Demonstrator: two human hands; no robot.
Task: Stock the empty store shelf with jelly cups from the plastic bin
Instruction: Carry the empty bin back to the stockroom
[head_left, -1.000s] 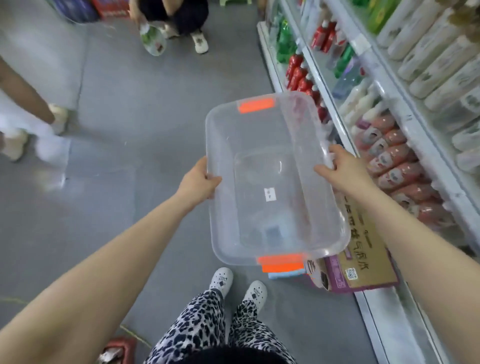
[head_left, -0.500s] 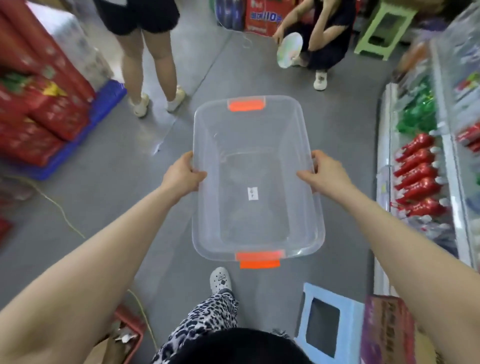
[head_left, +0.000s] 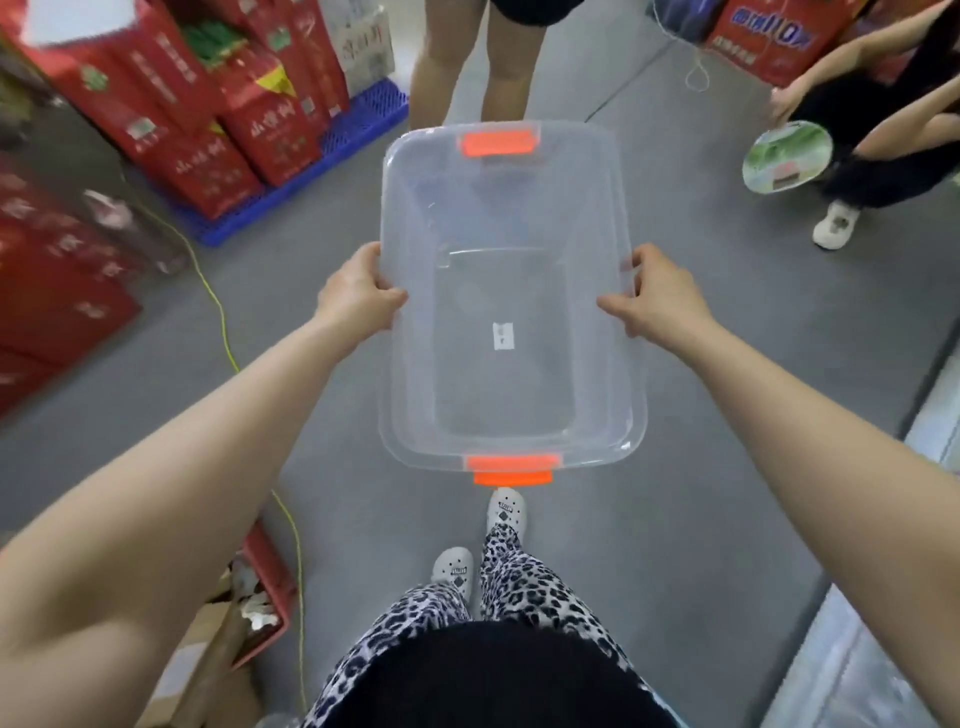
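Observation:
A clear plastic bin (head_left: 631, 405) with orange latches at its near and far ends hangs level above the grey floor in front of me. It holds nothing but a small white sticker on its bottom. My left hand (head_left: 353, 296) grips the bin's left rim, thumb over the edge. My right hand (head_left: 657, 296) grips the right rim the same way. No jelly cups are in view. Only a pale strip of the shelf base (head_left: 883, 649) shows at the lower right.
Red cartons (head_left: 171, 104) are stacked on a blue pallet (head_left: 363, 119) at the left. One person stands just beyond the bin (head_left: 478, 67), another crouches at the upper right with a round fan (head_left: 784, 158). A yellow cord (head_left: 218, 312) crosses the floor, and a red crate (head_left: 265, 587) sits by my left foot.
I have turned left, away from the shelf; the bottles and stocked shelves have slid out of view, and the red cartons and standing person came in. Both hands keep their hold on the bin.

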